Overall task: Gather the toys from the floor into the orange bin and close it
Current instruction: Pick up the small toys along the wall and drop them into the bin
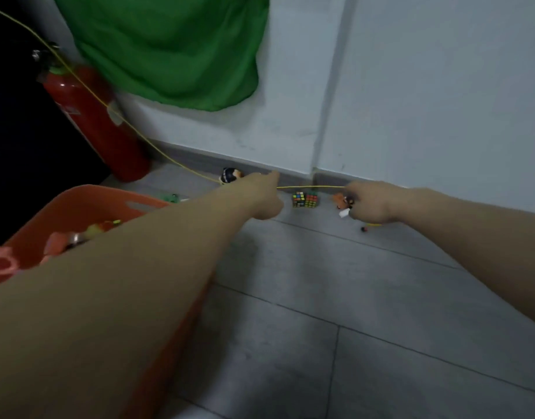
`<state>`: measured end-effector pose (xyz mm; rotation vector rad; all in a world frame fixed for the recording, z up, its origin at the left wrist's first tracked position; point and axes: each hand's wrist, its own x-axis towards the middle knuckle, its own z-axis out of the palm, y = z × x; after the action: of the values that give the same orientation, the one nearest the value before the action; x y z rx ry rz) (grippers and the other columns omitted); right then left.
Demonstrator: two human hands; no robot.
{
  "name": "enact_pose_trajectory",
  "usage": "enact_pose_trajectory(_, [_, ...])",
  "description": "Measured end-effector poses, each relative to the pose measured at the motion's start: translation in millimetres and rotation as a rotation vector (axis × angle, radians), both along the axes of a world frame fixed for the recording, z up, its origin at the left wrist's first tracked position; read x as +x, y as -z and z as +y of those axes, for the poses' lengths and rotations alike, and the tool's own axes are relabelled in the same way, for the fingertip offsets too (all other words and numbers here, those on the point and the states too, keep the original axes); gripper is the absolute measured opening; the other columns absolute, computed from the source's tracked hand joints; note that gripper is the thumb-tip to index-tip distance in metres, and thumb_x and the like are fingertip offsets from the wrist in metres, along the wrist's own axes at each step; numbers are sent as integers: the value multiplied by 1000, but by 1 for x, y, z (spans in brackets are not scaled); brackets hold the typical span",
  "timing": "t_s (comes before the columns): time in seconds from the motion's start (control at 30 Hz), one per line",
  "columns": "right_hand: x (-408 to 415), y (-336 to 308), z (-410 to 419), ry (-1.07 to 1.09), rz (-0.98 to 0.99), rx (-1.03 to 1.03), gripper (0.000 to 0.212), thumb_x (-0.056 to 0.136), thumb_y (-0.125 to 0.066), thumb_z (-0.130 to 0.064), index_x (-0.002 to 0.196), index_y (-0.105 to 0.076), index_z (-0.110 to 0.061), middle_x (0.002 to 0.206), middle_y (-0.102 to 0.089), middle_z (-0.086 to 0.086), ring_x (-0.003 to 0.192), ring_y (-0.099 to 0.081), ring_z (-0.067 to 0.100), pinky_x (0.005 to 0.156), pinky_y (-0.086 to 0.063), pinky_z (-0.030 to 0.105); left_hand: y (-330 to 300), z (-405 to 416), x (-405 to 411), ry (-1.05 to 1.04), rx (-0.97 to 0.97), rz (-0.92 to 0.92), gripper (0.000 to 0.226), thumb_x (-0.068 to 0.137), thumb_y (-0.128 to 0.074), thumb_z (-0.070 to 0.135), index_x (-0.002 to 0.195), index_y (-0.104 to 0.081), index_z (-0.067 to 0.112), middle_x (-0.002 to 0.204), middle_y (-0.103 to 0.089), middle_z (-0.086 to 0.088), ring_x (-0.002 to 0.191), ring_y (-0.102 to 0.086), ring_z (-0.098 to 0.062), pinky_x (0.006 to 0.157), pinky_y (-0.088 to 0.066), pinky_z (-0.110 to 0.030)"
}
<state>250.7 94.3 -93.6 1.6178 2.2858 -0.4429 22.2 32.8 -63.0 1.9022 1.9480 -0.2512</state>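
The orange bin [78, 204] stands open at the left, holding several toys, partly hidden by my left forearm. My left hand [260, 195] reaches toward the wall beside a small round figure toy [229, 174]; its fingers are hidden and what it holds is unclear. Two puzzle cubes [305, 199] sit on the floor by the skirting between my hands. My right hand [369, 202] curls around small toys, an orange figure [340, 199] and a white piece [344, 213]. A tiny red-and-black piece [364, 228] lies just below it.
A red fire extinguisher [90, 122] leans in the left corner. A thin yellow cord [311, 186] runs from upper left along the skirting between my hands. Green cloth [172, 46] hangs on the wall. A green toy [169, 197] lies behind the bin. Grey floor tiles [351, 297] spread in front.
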Motion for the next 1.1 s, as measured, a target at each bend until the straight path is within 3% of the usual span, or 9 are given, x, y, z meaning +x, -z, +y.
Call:
enact_pose_trajectory(0.1, [47, 37, 10, 201, 93, 22, 51, 89, -56, -22, 139, -44, -18, 138, -49, 19, 123, -51, 37, 95, -46, 37, 38, 22, 51, -8, -54, -77, 60, 95, -48, 26, 148, -24, 15, 145, -36, -19, 128, -44, -38, 98, -41, -44])
enact_pose_trajectory(0.23, [97, 93, 17, 465, 220, 25, 58, 92, -51, -33, 146, -34, -21, 141, -40, 24, 129, -43, 43, 106, -39, 44, 92, 45, 111, -45, -120, -97, 75, 91, -55, 34, 152, -12, 27, 158, -9, -14, 143, -20, -38, 111, -30, -54])
enact_pose_trajectory(0.43, [129, 133, 31, 513, 222, 127, 61, 93, -49, -43, 149, -33, -22, 144, -37, 17, 133, -35, 39, 108, -33, 44, 134, 74, 144, -162, -72, -6, 103, 76, -68, 47, 151, 4, 38, 161, 14, -5, 147, 1, -40, 111, -17, -64])
enact_pose_trajectory(0.57, [158, 151, 34, 538, 110, 284, 51, 92, -47, -40, 137, -44, -18, 133, -43, 19, 127, -37, 38, 104, -35, 47, 145, 97, 129, -293, -14, 41, 112, 68, -74, 50, 151, -1, 37, 161, 9, -9, 146, -2, -38, 110, -15, -65])
enact_pose_trajectory(0.7, [182, 160, 33, 614, 127, 199, 44, 93, -43, -35, 127, -48, -7, 132, -41, 23, 125, -39, 40, 101, -39, 48, 159, 112, 115, -408, -63, -88, 104, 64, -73, 58, 148, -14, 41, 159, 0, -12, 145, -7, -40, 111, -23, -61])
enact_pose_trajectory(0.77, [186, 162, 37, 586, 154, 247, 38, 92, -48, -29, 117, -54, -1, 124, -46, 25, 116, -45, 43, 98, -42, 46, 163, 114, 118, -413, -75, -126, 95, 63, -73, 59, 142, -24, 37, 153, -13, -15, 141, -18, -43, 110, -29, -56])
enact_pose_trajectory(0.9, [182, 161, 43, 591, 318, 286, 16, 88, -53, -6, 98, -59, 5, 109, -50, 29, 102, -53, 45, 86, -44, 42, 167, 107, 135, -299, -47, -117, 60, 80, -66, 45, 127, -39, 20, 137, -35, -21, 132, -30, -40, 107, -29, -42])
enact_pose_trajectory(1.0, [174, 161, 43, 631, 342, 256, 14, 89, -50, -1, 99, -58, 5, 107, -56, 31, 103, -54, 44, 80, -45, 40, 176, 102, 147, -226, 18, -64, 59, 85, -61, 45, 126, -37, 12, 135, -40, -24, 124, -38, -42, 103, -33, -44])
enact_pose_trajectory(1.1, [171, 160, 45, 641, 412, 248, 16, 86, -51, -2, 100, -59, 0, 108, -60, 28, 104, -56, 42, 82, -45, 37, 176, 97, 155, -231, 104, -74, 66, 88, -61, 39, 137, -24, 15, 139, -28, -24, 118, -45, -45, 99, -39, -47])
